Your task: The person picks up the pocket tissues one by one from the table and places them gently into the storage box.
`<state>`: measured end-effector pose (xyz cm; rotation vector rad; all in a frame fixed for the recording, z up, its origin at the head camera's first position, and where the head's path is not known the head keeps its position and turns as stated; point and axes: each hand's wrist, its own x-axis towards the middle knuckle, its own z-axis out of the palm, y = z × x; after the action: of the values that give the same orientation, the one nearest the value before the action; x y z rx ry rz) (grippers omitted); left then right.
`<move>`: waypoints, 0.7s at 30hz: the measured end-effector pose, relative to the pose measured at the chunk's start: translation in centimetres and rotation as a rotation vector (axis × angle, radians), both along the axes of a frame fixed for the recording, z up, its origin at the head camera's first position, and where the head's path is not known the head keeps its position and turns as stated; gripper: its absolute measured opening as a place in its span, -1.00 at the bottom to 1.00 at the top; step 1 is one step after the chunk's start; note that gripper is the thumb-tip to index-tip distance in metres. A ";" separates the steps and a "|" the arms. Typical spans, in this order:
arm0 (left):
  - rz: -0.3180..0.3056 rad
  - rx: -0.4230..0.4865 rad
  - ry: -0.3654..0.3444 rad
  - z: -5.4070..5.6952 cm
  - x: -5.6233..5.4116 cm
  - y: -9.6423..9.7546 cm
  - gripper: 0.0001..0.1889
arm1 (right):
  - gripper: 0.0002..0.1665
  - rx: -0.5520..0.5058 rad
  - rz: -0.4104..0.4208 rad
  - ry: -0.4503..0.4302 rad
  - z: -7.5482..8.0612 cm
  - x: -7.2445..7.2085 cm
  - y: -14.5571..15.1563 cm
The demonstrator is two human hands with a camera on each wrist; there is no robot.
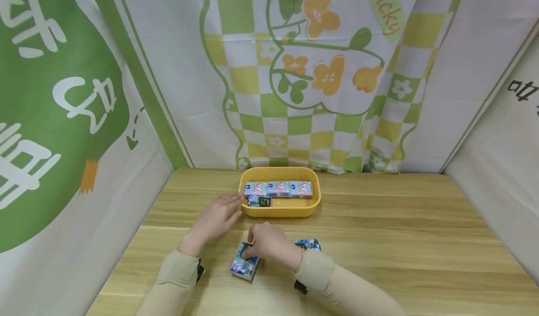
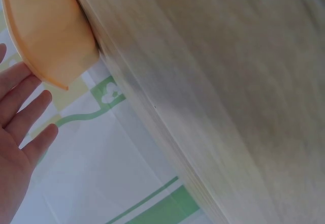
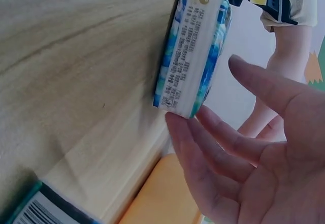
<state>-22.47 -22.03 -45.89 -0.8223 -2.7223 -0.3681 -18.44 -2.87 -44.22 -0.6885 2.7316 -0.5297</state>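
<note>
A blue floral tissue pack [image 1: 243,268] lies on the table in front of the basket. My right hand [image 1: 269,243] is over its far end. In the right wrist view, fingertips touch the end of the tissue pack [image 3: 190,51], while the thumb stands a little off it. My left hand [image 1: 216,218] has its fingers extended, their tips at the left end of the yellow basket [image 1: 280,211]; the left wrist view shows them against its rim. Inside the basket stand several pink-and-blue packs [image 1: 279,188] in a row, with one blue floral pack [image 1: 258,201] in front.
Another blue floral pack [image 1: 311,244] lies right of my right hand, partly hidden by the forearm. The wooden table [image 1: 400,232] meets a checked, flowered curtain [image 1: 278,101] behind the basket. White cloth panels hang at both sides.
</note>
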 end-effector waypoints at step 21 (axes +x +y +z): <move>-0.003 0.016 0.009 -0.2 -0.1 -0.1 -0.55 | -0.55 0.063 -0.008 -0.078 -0.2 0.1 -0.7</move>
<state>-22.60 -22.15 -46.11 -0.8222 -2.7062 -0.3851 -18.37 -3.58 -44.46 -0.6281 2.6672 -0.4607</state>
